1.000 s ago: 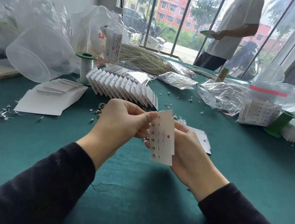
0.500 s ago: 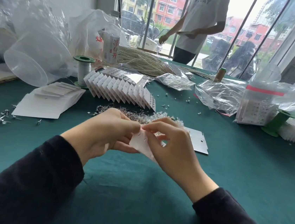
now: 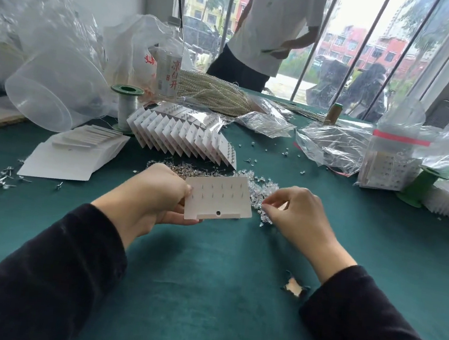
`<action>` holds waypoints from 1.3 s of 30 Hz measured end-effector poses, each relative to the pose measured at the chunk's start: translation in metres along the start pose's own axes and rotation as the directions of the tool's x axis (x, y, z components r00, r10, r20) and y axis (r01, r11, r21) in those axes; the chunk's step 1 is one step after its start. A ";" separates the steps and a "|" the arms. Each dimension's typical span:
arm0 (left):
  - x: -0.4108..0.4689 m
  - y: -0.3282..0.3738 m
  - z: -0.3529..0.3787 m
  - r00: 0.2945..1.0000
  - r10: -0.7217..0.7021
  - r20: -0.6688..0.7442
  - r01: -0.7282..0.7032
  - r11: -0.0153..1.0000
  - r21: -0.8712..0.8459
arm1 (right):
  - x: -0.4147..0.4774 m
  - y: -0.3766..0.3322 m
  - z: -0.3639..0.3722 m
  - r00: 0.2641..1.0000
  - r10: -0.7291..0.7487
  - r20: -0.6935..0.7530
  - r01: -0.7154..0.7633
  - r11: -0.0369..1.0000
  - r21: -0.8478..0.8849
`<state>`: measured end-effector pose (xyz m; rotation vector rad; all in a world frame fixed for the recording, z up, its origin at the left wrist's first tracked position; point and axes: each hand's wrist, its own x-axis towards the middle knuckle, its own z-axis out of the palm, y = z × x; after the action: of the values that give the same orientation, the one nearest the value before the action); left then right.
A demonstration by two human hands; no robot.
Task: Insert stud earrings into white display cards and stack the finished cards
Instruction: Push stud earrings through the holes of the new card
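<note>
Rectangle of matte white card (image 3: 219, 197) in left hand (image 3: 153, 195)

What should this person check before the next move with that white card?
1. Card gripped by the left hand: ok.
2. Back of the card facing the camera, posts poking through: ok.
3. Right hand at the pile of clear pieces: ok.
4. A piece pinched in its fingertips: cannot tell.
5. Row of finished cards standing behind, nothing in the way: ok.
</note>
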<state>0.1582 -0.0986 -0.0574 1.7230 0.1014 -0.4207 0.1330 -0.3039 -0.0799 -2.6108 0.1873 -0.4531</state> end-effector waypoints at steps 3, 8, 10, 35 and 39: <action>0.001 -0.001 0.001 1.000 0.010 -0.013 -0.009 1.000 0.005 | 0.000 -0.006 0.003 0.999 -0.019 0.035 0.022 0.996 -0.083; 0.002 -0.003 0.003 0.999 0.027 -0.030 -0.027 1.000 -0.008 | -0.002 -0.012 0.003 0.994 -0.091 0.056 0.102 0.964 -0.244; 0.002 -0.004 0.004 1.000 0.023 -0.017 -0.023 1.000 -0.008 | -0.001 -0.014 0.006 0.993 -0.108 0.049 0.117 0.948 -0.294; 0.002 -0.014 0.027 0.990 0.070 0.124 -0.054 0.990 -0.131 | -0.020 -0.046 0.023 0.957 -0.255 -0.137 0.285 0.909 0.305; 0.002 -0.014 0.026 0.988 0.071 0.136 -0.051 0.989 -0.142 | -0.019 -0.044 0.028 0.963 -0.238 -0.129 0.269 0.891 0.366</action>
<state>0.1504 -0.1213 -0.0746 1.5518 -0.0239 -0.4776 0.1268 -0.2491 -0.0870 -2.2389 -0.2041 -0.6185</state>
